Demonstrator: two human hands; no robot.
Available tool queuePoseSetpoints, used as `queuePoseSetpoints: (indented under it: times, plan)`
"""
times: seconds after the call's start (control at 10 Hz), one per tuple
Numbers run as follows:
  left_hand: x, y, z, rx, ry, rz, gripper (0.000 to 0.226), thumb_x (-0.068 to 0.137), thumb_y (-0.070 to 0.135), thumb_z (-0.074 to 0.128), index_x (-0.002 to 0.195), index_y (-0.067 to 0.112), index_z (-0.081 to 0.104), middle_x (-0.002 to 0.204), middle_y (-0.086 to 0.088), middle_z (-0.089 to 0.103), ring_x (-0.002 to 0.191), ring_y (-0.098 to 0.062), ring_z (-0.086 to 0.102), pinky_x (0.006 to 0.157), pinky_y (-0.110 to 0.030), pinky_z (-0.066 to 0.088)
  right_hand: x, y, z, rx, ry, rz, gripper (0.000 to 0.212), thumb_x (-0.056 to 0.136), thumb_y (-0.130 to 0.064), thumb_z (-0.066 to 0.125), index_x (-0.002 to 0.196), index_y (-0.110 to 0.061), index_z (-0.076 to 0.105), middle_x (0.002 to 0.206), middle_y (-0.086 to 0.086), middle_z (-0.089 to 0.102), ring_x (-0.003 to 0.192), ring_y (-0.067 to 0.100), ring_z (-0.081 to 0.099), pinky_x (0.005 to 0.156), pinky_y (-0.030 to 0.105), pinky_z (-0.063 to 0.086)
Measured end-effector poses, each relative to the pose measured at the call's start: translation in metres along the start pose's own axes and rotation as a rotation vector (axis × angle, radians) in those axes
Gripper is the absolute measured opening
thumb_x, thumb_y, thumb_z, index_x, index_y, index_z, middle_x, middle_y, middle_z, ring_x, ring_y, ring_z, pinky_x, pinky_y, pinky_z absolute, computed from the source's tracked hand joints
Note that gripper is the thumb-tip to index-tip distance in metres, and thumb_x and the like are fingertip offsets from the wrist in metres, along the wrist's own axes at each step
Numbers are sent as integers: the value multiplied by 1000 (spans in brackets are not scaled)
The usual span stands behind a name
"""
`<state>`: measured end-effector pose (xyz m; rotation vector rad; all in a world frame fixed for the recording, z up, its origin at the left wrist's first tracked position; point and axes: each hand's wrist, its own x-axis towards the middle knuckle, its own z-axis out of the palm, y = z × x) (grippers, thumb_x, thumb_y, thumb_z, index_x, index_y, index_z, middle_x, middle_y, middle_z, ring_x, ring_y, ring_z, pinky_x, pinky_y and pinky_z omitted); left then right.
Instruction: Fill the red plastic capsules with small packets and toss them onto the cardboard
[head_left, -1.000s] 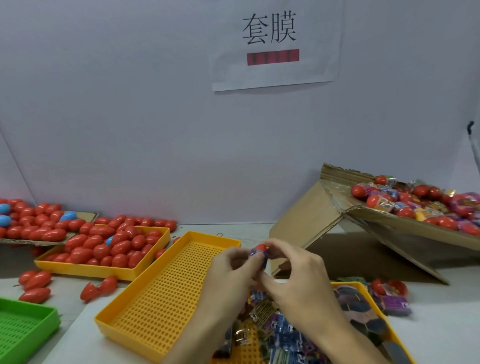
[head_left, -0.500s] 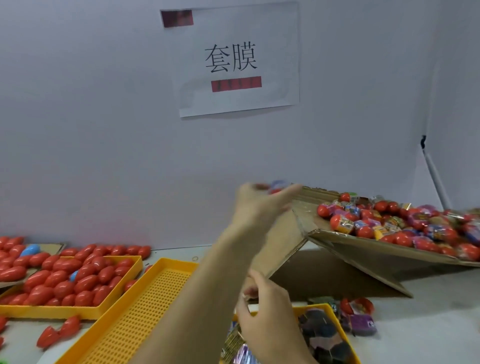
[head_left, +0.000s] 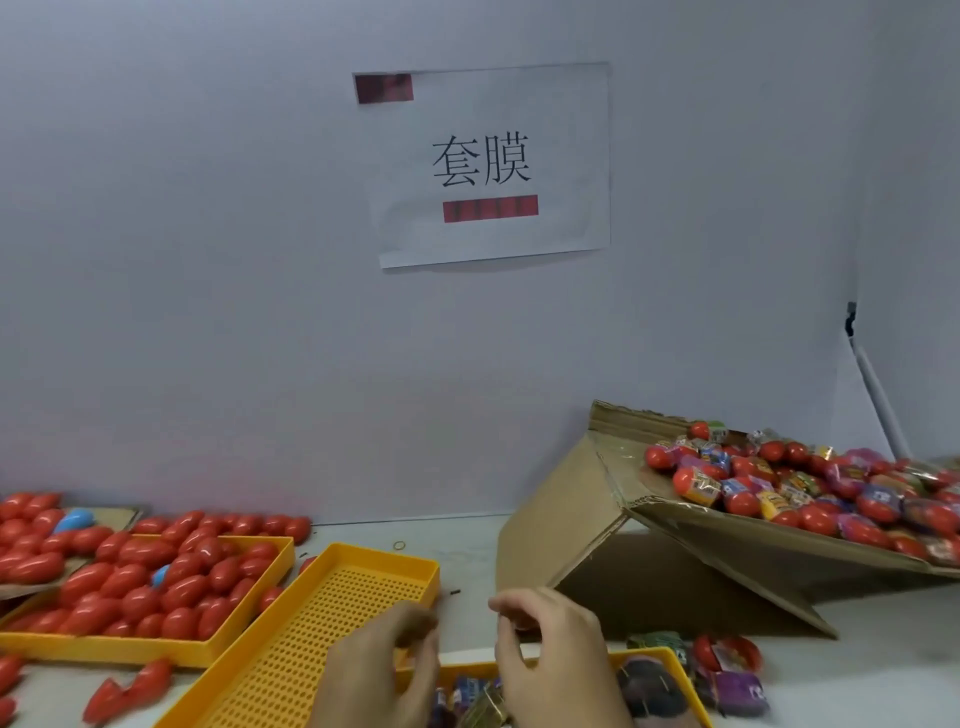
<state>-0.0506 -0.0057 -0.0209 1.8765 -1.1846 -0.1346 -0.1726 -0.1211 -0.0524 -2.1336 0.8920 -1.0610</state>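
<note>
Hands meet low in the middle of the frame, over the near edge of the worktop (head_left: 467, 540). Left hand (head_left: 379, 670) hangs over the empty yellow mesh tray (head_left: 332, 613), its fingers (head_left: 415, 623) loosely curled and blurred; whether they hold anything cannot be told. Right hand (head_left: 550, 654) sits just beside it above a third yellow tray (head_left: 670, 662) of small packets (head_left: 478, 701), fingers curled downward, with no item clearly seen in them. Red plastic capsules (head_left: 156, 587) fill a yellow tray (head_left: 130, 649) at lower left, with more heaped behind it and a few loose on the worktop. At right, the cardboard (head_left: 571, 525) forms a tilted slope carrying a pile of filled capsules (head_left: 810, 488) with bright packets. A paper sign (head_left: 493, 161) hangs on the wall at upper centre.
</note>
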Motion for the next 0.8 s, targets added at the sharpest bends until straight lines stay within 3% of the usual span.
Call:
queuePoseSetpoints:
  times: [0.1,0.2,0.3,0.4,0.6,0.8]
  plan:
    - [-6,-32,-13,22,34,22,38,79,2,75,64,36,68,69,30,67,84,12,62,72,-7,47,-5,-13,-6,-6,-68,39,27,93,-18,63,82,-43,63,82,-17,67,90,-4,61,71,11,49]
    - [-5,-31,-10,24,-69,56,32,89,12,68,74,40,63,73,20,68,87,9,61,73,-12,49,-14,-26,-6,73,-25,-21,27,94,-14,62,80,-37,66,79,-18,67,75,6,64,59,13,45]
    - [-4,-33,-11,93,-140,111,17,96,26,58,87,41,58,91,21,63,92,2,57,81,-12,45,-16,-31,-11,88,-43,-37,25,95,-15,61,79,-34,66,74,-11,67,69,10,62,57,21,48]
    - [-8,-37,-6,159,-155,166,12,98,34,51,101,34,63,100,17,62,98,-1,49,84,-15,40,-18,-43,-12,103,-105,-13,26,96,-16,59,77,-33,66,72,-2,68,67,13,61,61,36,51]
    - [-1,-43,-1,305,-262,206,24,100,38,40,114,32,58,103,12,54,112,-8,45,84,-23,32,-18,-65,-17,42,-356,116,27,93,-18,61,81,-40,68,76,2,72,71,17,66,73,38,53]
    - [4,-40,1,336,-242,144,7,99,45,37,95,41,40,89,17,44,102,1,45,87,-12,33,-2,-113,-46,184,-389,64,19,96,-17,59,84,-24,72,75,1,72,71,13,67,76,37,58]
